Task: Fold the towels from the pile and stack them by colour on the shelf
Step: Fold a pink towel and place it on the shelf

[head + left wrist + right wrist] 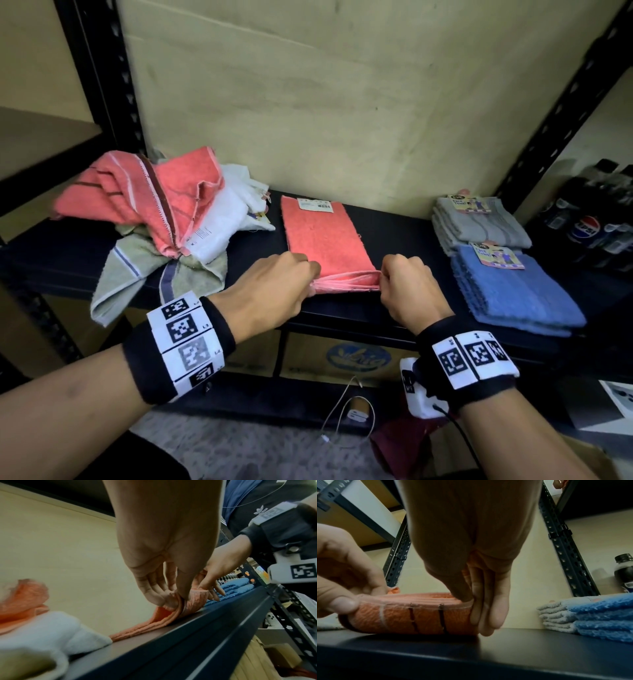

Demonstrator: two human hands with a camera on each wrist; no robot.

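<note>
A coral towel (325,236) lies folded lengthwise on the black shelf (404,226), a paper label at its far end. My left hand (310,274) pinches its near left corner, thumb and fingers (154,595) closed on the layered edge (173,607). My right hand (385,275) pinches the near right corner, where the towel's near edge (412,616) shows dark stripes between both hands. The unfolded pile (161,205) of coral, white and green towels sits at the left. Folded grey towels (479,222) and blue towels (513,291) are stacked at the right.
Black perforated shelf posts (102,75) stand at both sides, with a beige wall behind. Dark soda bottles (589,219) stand right of the shelf. Cardboard boxes (342,359) and a white charger cable (352,411) lie below the shelf.
</note>
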